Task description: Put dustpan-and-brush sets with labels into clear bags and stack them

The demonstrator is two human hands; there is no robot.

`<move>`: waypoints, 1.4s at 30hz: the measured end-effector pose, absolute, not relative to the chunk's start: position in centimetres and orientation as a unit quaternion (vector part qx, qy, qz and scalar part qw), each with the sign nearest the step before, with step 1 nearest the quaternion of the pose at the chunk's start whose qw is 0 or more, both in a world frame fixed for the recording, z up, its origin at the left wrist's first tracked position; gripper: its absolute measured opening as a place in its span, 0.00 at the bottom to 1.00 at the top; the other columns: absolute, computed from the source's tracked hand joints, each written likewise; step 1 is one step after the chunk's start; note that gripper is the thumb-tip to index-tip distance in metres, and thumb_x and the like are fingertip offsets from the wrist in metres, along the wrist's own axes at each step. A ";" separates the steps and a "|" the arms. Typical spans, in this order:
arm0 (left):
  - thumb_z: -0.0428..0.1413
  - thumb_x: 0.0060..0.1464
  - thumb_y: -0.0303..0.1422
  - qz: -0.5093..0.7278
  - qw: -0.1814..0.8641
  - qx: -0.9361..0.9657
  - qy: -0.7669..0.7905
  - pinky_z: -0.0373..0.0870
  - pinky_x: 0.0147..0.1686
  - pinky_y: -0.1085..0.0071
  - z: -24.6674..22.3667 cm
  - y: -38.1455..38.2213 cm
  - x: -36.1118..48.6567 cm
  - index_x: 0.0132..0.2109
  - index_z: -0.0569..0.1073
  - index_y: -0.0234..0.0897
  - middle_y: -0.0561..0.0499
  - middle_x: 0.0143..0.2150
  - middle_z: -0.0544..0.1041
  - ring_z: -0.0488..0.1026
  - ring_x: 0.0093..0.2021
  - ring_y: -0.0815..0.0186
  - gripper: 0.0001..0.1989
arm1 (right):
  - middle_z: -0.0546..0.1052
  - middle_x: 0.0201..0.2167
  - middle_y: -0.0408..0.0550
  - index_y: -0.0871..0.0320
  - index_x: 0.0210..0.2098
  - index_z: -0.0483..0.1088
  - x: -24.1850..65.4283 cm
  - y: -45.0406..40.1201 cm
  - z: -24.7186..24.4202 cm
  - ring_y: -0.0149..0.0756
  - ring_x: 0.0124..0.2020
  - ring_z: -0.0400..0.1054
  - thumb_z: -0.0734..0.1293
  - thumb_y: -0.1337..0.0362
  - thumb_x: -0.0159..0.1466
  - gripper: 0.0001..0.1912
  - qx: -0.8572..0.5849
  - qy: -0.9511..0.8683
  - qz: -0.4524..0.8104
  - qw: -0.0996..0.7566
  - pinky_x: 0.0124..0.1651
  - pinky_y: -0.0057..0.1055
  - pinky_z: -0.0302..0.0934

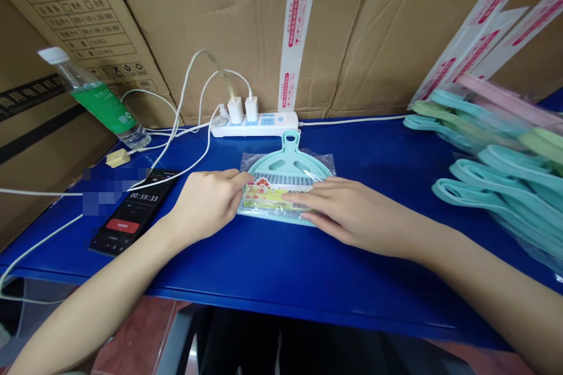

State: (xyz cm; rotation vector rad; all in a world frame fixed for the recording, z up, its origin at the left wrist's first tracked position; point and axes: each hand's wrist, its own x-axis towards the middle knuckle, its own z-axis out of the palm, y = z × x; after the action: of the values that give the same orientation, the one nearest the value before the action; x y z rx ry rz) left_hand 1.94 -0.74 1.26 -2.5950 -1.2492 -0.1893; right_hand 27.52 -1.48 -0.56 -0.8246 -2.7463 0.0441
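A mint-green dustpan (289, 158) with a brush nested in it lies flat on the blue table, its handle pointing away from me. It is inside a clear plastic bag (325, 163), with a printed card label (268, 194) across its front. My left hand (209, 202) is curled at the left edge, thumb and forefinger closed on the plastic bag. My right hand (356, 211) lies over the right side with its fingers stretched out, the forefinger reaching onto the label. The right hand hides the dustpan's right edge.
Several bagged dustpans (497, 187) are piled at the right. A white power strip (264, 124) with chargers stands behind, against cardboard boxes (237, 23). At the left are a phone (132, 211), a water bottle (105, 105) and loose white cables (176, 123).
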 end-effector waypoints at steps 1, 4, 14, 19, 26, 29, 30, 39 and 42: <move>0.43 0.59 0.26 -0.070 0.126 -0.893 -0.426 0.63 0.24 0.70 1.2 -0.7 1.9 0.45 0.77 0.39 0.51 0.36 0.81 0.78 0.30 0.63 0.18 | 0.82 0.39 0.51 0.57 0.56 0.72 27.5 -1.5 -0.5 0.40 0.37 0.76 0.57 0.69 0.70 0.19 -0.284 -0.949 0.016 0.138 0.42 0.38 0.69; 0.44 0.60 0.27 -0.078 0.128 -0.896 -0.418 0.63 0.24 0.71 1.2 -0.8 2.0 0.43 0.77 0.38 0.52 0.32 0.79 0.77 0.30 0.64 0.16 | 0.82 0.38 0.50 0.56 0.52 0.75 27.6 -1.5 -0.4 0.40 0.37 0.75 0.57 0.68 0.70 0.18 -0.286 -0.948 0.015 0.142 0.42 0.38 0.67; 0.52 0.64 0.35 -0.148 0.122 -0.925 -0.328 0.71 0.39 0.65 0.7 -0.8 2.3 0.48 0.76 0.36 0.46 0.40 0.76 0.72 0.41 0.59 0.11 | 0.78 0.30 0.47 0.56 0.45 0.77 27.7 -1.5 -0.5 0.38 0.33 0.70 0.58 0.68 0.70 0.15 -0.267 -0.951 -0.002 0.152 0.39 0.36 0.64; 0.58 0.60 0.41 -0.121 0.023 -0.935 -0.334 0.69 0.44 0.60 0.2 -0.4 2.6 0.44 0.74 0.34 0.47 0.42 0.79 0.73 0.43 0.57 0.13 | 0.78 0.36 0.52 0.58 0.50 0.73 27.6 -1.5 -0.9 0.42 0.38 0.71 0.63 0.60 0.69 0.15 -0.304 -0.934 -0.039 0.182 0.41 0.39 0.66; 0.55 0.63 0.36 -0.122 -0.009 -0.925 -0.359 0.66 0.38 0.66 -0.4 0.1 2.9 0.33 0.72 0.37 0.52 0.37 0.79 0.75 0.37 0.63 0.11 | 0.76 0.30 0.49 0.57 0.31 0.69 27.1 -1.3 -1.5 0.41 0.34 0.70 0.66 0.63 0.66 0.07 -0.355 -0.912 0.013 0.208 0.36 0.36 0.64; 0.56 0.62 0.35 -0.125 0.017 -0.922 -0.367 0.67 0.37 0.66 -0.7 0.1 3.1 0.33 0.72 0.37 0.52 0.36 0.79 0.75 0.35 0.64 0.10 | 0.74 0.27 0.46 0.55 0.28 0.66 27.0 -1.2 -1.7 0.39 0.31 0.69 0.64 0.65 0.66 0.09 -0.381 -0.900 0.037 0.210 0.34 0.35 0.62; 0.56 0.61 0.35 -0.126 0.025 -0.920 -0.369 0.67 0.36 0.66 -0.7 0.0 3.2 0.32 0.72 0.37 0.52 0.35 0.79 0.75 0.34 0.64 0.09 | 0.73 0.26 0.46 0.54 0.27 0.65 26.9 -1.1 -1.7 0.39 0.31 0.68 0.64 0.66 0.66 0.10 -0.387 -0.897 0.041 0.209 0.34 0.35 0.62; 0.56 0.57 0.27 -0.148 0.055 -0.898 -0.411 0.68 0.32 0.69 -0.8 -0.3 3.9 0.34 0.71 0.38 0.54 0.32 0.78 0.74 0.30 0.65 0.03 | 0.72 0.23 0.44 0.54 0.25 0.59 26.3 -1.3 -1.8 0.37 0.27 0.66 0.65 0.68 0.63 0.12 -0.436 -0.880 0.033 0.186 0.30 0.32 0.57; 0.54 0.58 0.26 -0.142 0.080 -0.898 -0.409 0.69 0.34 0.68 -0.9 -0.3 4.0 0.41 0.72 0.37 0.51 0.37 0.79 0.74 0.34 0.63 0.05 | 0.71 0.23 0.43 0.53 0.25 0.59 26.3 -1.3 -1.8 0.37 0.27 0.66 0.65 0.68 0.62 0.12 -0.444 -0.875 0.034 0.192 0.30 0.32 0.57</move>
State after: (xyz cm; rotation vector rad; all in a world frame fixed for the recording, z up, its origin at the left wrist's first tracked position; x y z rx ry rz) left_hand 3.96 -0.25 -0.93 -2.6861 -1.2237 -0.4240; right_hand 26.30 -1.27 -1.79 -1.2456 -2.4555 0.0942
